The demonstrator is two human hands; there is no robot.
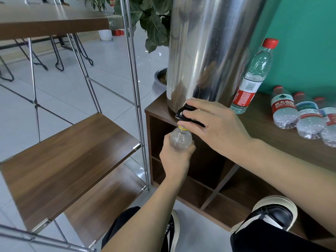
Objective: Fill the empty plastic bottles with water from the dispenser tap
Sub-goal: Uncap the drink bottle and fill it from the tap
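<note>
1. Left hand [175,159]: gripping the clear bottle [181,140] around its body, fingers curled round it, holding it upright directly below the tap [183,113].
2. Clear bottle: sitting in front of the open upper compartment of the desk [272,135], uncapped, a yellow ring showing at its neck, the mouth lying just under the black tap. How much water it is holding cannot be told.
3. Right hand [212,124]: resting over the black tap lever, fingers curled on it and the thumb lying just above the bottle's mouth.
4. Dispenser [209,51]: a tall polished steel urn standing on the far left corner of the desk, the tap projecting from its base over the desk edge.
5. Upright bottle [254,77]: red-capped, red-labelled, standing on the desk just right of the dispenser, against the green wall [309,42].
6. Lying bottles [283,108]: three red-capped bottles lying on their sides at the right of the desk, side by side and touching.
7. Shelf rack [72,151]: metal-framed with wooden boards, standing at the left beside the desk.
8. Potted plant [152,24]: showing behind the dispenser on the far side.
9. Shoes [272,213]: black with pale soles, showing at the near edge on the tiled floor.
</note>
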